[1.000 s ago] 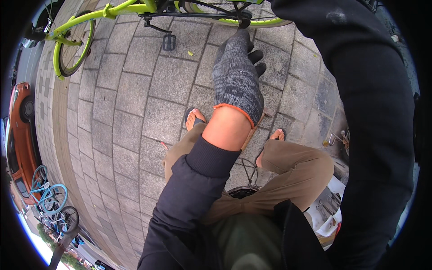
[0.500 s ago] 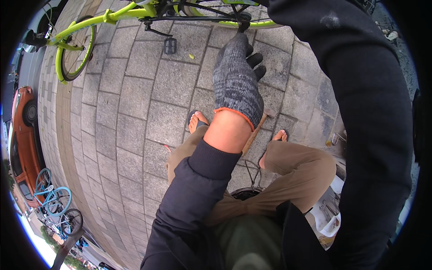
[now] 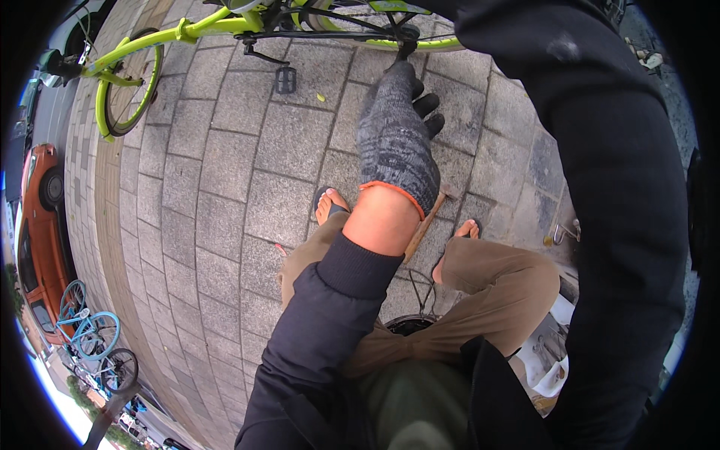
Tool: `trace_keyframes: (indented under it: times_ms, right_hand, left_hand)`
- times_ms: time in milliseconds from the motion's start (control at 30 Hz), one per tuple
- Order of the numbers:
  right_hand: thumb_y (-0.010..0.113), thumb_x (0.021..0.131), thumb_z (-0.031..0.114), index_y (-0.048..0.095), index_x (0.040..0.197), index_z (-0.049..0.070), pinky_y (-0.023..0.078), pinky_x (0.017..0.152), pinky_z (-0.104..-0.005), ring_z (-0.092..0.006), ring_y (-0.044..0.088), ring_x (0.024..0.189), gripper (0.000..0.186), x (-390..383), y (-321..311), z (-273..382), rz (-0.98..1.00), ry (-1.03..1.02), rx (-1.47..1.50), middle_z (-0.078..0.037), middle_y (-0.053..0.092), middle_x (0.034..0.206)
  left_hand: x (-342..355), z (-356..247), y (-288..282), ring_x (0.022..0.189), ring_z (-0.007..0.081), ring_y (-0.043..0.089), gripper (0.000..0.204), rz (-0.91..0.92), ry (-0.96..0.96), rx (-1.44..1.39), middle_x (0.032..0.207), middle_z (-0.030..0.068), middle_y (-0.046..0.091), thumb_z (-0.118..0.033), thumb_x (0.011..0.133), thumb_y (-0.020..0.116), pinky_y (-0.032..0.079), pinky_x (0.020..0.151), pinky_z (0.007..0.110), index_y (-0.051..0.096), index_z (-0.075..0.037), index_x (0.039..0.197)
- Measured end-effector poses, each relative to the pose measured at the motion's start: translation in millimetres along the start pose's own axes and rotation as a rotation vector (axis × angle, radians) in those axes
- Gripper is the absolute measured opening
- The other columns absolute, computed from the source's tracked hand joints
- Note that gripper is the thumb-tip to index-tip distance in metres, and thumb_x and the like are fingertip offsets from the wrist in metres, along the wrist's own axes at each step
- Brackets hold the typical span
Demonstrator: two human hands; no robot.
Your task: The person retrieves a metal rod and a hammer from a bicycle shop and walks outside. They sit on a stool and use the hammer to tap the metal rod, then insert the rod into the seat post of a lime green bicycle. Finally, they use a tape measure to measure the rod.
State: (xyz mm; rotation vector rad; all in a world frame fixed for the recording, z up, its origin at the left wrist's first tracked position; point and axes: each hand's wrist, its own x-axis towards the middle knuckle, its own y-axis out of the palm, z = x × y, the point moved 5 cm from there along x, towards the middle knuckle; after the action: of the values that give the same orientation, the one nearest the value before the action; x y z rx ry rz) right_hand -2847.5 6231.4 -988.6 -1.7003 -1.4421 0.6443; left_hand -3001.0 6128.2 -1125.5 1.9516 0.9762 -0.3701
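A lime-green bicycle (image 3: 150,39) stands across the top edge of the view, its front wheel at the left and its black crank and pedal (image 3: 285,79) nearer the middle. My left hand (image 3: 397,124), in a grey knitted glove with dark fingers and an orange cuff, reaches up to a black part (image 3: 406,34) by the rear wheel. Thumb and forefinger close at that part, but what they grip is too small to make out. The other fingers are bent. Above the top edge, my right arm (image 3: 600,127) runs out of view, and the right hand with it.
Between my sandalled feet lies a hammer (image 3: 427,225) with a wooden handle. A dark round part with wires (image 3: 409,322) sits below it. Metal tools lie in a white container (image 3: 555,379) by my right knee. Parked bicycles (image 3: 94,334) and an orange car (image 3: 41,240) are at left.
The bicycle sits slightly lower and to the right in the view. My left hand stays at the same black part, shifted barely with it.
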Motion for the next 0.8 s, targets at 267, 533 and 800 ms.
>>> trace_keyframes:
  times_ms: [267, 533, 800]
  right_hand:
    - [0.065, 0.093, 0.017, 0.077, 0.087, 0.003, 0.059, 0.060, -0.0412, -0.0302, 0.074, 0.068, 0.019, -72, -21, -21, 0.016, 0.069, 0.065, -0.014, 0.075, 0.078]
    - [0.063, 0.093, 0.036, 0.071, 0.114, 0.016, 0.056, 0.081, -0.0518, -0.0404, 0.070, 0.095, 0.030, -230, 32, -37, 0.401, 0.460, 0.456, -0.017, 0.075, 0.101]
    - [0.071, 0.099, 0.017, 0.073, 0.116, 0.004, 0.052, 0.074, -0.0273, -0.0093, 0.062, 0.078, 0.022, -282, 58, -24, -0.209, 0.787, 1.392, 0.001, 0.071, 0.089]
  left_hand:
    - [4, -3, -5, 0.099, 0.0261, 0.066, 0.035, -0.030, 0.014, 0.002, 0.108, 0.0067, 0.063, -0.031, 0.102, 0.061, 0.054, 0.084, 0.041, 0.059, -0.006, 0.127]
    - [-26, -22, 19, 0.085, 0.0145, 0.066, 0.029, 0.187, 0.461, 0.204, 0.106, 0.0070, 0.064, -0.019, 0.104, 0.061, 0.055, 0.074, 0.030, 0.060, -0.001, 0.126]
    - [-58, -37, 26, 0.090, 0.0131, 0.065, 0.022, 0.292, 0.819, 0.391, 0.106, 0.0086, 0.067, -0.008, 0.102, 0.063, 0.055, 0.083, 0.030, 0.063, 0.001, 0.122]
